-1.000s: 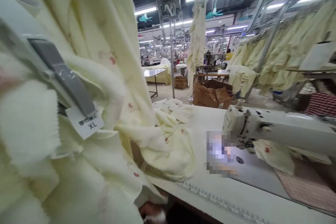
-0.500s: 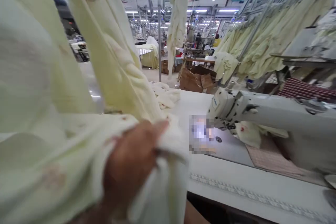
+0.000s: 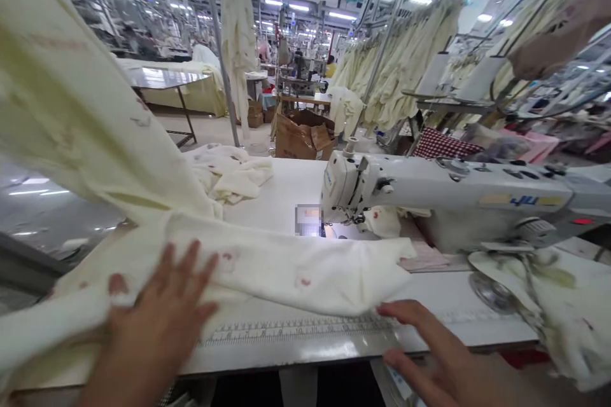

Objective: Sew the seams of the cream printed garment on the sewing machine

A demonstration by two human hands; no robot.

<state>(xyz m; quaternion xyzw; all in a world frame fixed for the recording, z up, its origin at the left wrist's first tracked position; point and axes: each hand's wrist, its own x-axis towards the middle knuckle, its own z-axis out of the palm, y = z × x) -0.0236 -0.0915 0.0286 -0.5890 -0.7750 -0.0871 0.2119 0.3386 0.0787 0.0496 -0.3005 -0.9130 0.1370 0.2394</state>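
A long piece of pale cream fabric (image 3: 296, 270) with small red prints lies across the white sewing table (image 3: 286, 187), its far end rising up to the left. My left hand (image 3: 157, 318) rests flat on the fabric's left part, fingers spread. My right hand (image 3: 424, 350) is at the table's front edge by the printed ruler strip (image 3: 296, 331), fingers stretched out just below the fabric's right end, holding nothing. The white sewing machine (image 3: 449, 194) stands behind the fabric on the right.
A heap of cream pieces (image 3: 229, 175) lies at the table's back. More fabric (image 3: 563, 311) hangs off the right end. Cardboard boxes (image 3: 303, 133) stand on the floor behind, with racks of hanging cream garments (image 3: 401, 67). Another person's hand (image 3: 548, 44) shows top right.
The fabric, held bunched up close to the camera before, now lies spread on the table. My left hand has let go and lies flat on it; my right hand has come into view.
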